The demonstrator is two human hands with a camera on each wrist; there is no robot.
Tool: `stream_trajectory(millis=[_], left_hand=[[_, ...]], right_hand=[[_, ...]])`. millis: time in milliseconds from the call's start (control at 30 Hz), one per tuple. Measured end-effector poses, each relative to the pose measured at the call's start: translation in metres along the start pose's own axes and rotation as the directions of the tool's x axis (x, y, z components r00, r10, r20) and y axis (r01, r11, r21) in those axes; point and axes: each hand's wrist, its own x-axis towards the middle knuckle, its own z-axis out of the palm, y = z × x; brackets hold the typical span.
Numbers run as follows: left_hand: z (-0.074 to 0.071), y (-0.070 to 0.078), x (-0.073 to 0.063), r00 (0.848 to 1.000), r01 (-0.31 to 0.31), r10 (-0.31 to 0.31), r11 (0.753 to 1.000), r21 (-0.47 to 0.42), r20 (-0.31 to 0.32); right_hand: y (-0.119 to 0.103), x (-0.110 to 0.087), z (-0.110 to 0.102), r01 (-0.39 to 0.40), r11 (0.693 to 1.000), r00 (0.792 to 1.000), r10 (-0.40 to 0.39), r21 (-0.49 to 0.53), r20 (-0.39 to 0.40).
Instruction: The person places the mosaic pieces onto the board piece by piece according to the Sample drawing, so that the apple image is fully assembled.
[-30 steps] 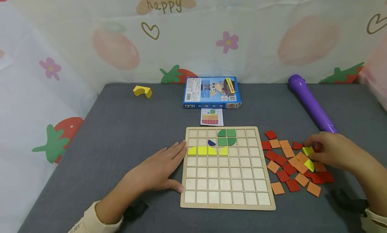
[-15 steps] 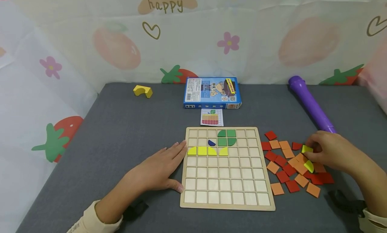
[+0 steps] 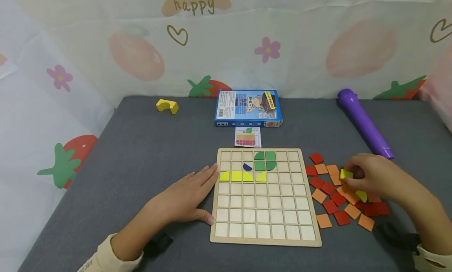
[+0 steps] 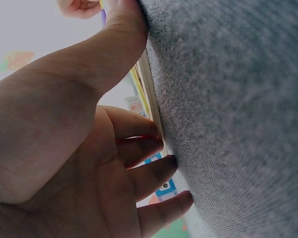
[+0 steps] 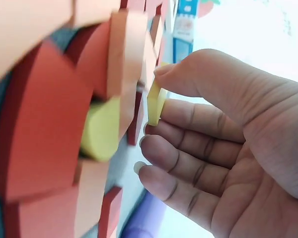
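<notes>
My right hand [image 3: 376, 176] pinches a yellow tile [image 3: 346, 174] between thumb and fingers, just above a loose pile of red and orange tiles [image 3: 330, 205]. In the right wrist view the yellow tile [image 5: 155, 101] stands edge-on at the thumb tip. A second yellow tile [image 3: 361, 196] with a rounded side lies in the pile. My left hand [image 3: 187, 197] lies with fingers spread, touching the left edge of the wooden grid board [image 3: 266, 241]. On the board sit green tiles [image 3: 265, 161], a blue piece [image 3: 247, 167] and a row of yellow tiles [image 3: 236, 176].
Behind the board lie a small printed pattern card [image 3: 248, 137] and a blue box [image 3: 248, 108]. A purple cylinder [image 3: 365, 123] rests at the back right, behind my right hand. A yellow arched block [image 3: 167, 106] stands at the back left.
My right hand has lifted the yellow tile from the pile's far right and carried it a little left towards the board. The left hand has stayed in place.
</notes>
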Motion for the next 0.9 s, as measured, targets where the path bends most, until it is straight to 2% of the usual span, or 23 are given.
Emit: stream_trajectory(millis=[333, 567, 900], left_hand=[[0.0, 0.001, -0.001, 1.0, 0.008, -0.008, 1.0, 0.005, -0.007], [0.001, 0.0, 0.0, 1.0, 0.021, -0.021, 1.0, 0.01, -0.001], [0.0, 0.0, -0.001, 1.0, -0.001, 0.001, 1.0, -0.019, -0.007]], right_hand=[[-0.026, 0.009, 0.004, 0.086, 0.996, 0.996, -0.086, -0.003, -0.037], [-0.045, 0.018, 0.009, 0.182, 0.983, 0.981, -0.182, -0.019, -0.059], [-0.073, 0.035, 0.017, 0.26, 0.966, 0.964, -0.258, 0.015, -0.057]])
